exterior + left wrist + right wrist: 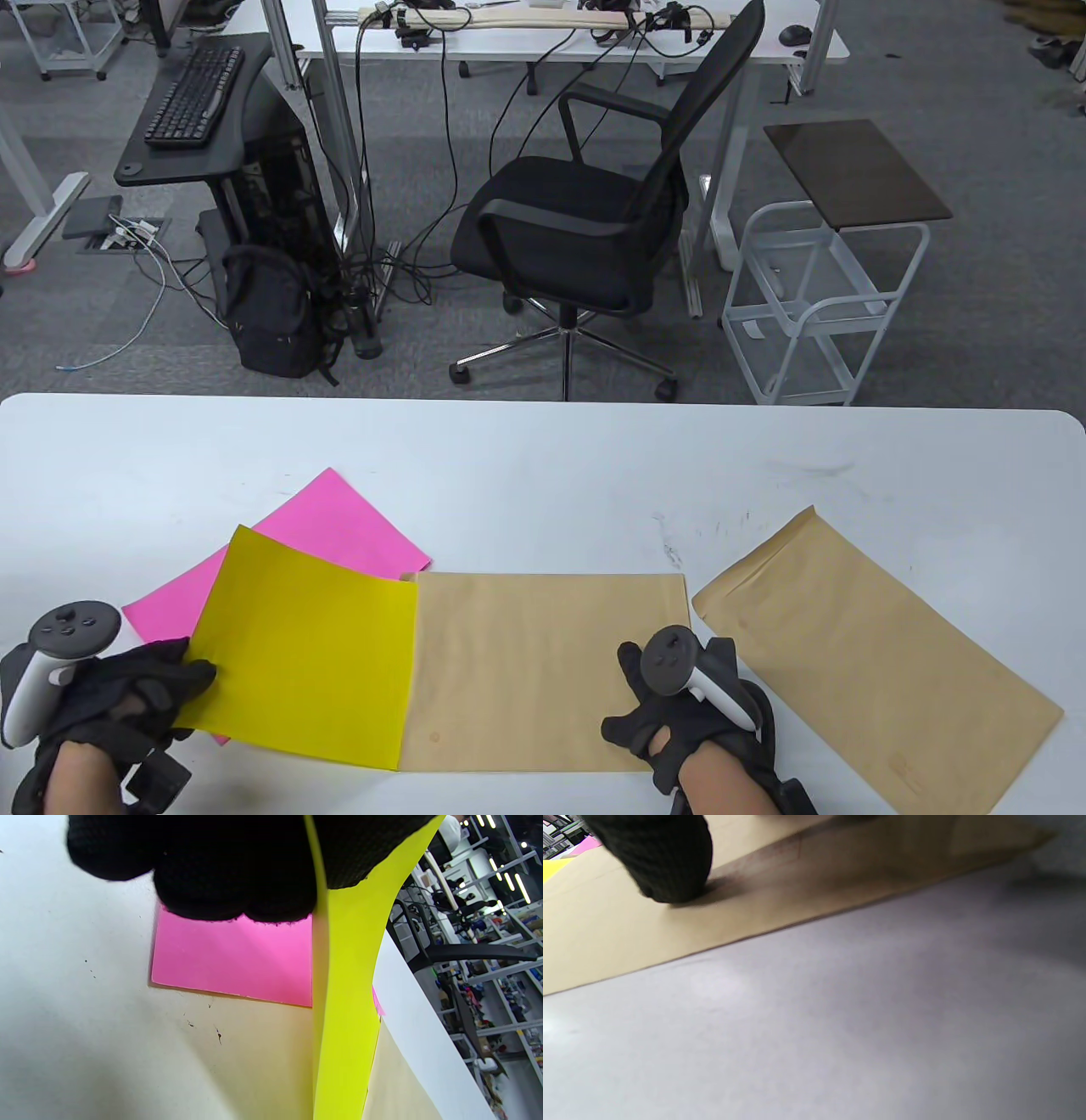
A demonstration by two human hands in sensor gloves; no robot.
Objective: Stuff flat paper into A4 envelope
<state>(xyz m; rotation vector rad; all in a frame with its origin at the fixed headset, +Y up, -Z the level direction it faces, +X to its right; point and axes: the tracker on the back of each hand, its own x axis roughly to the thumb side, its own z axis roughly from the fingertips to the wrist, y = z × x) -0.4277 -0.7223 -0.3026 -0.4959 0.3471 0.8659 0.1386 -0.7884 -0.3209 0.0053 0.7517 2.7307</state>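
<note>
Between left fingers (pixel 237 878): yellow paper (pixel 314 645)

One camera looks down from above the counter (pixel 543 475) toward the office beyond, while both wrist cameras sit low and close, sharing the tan envelope (pixel 543 671).

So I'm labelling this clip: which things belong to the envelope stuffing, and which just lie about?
In use:
yellow sheet, pinched by left hand
middle envelope, pressed by right hand

Lying about:
pink sheet
second envelope
</note>
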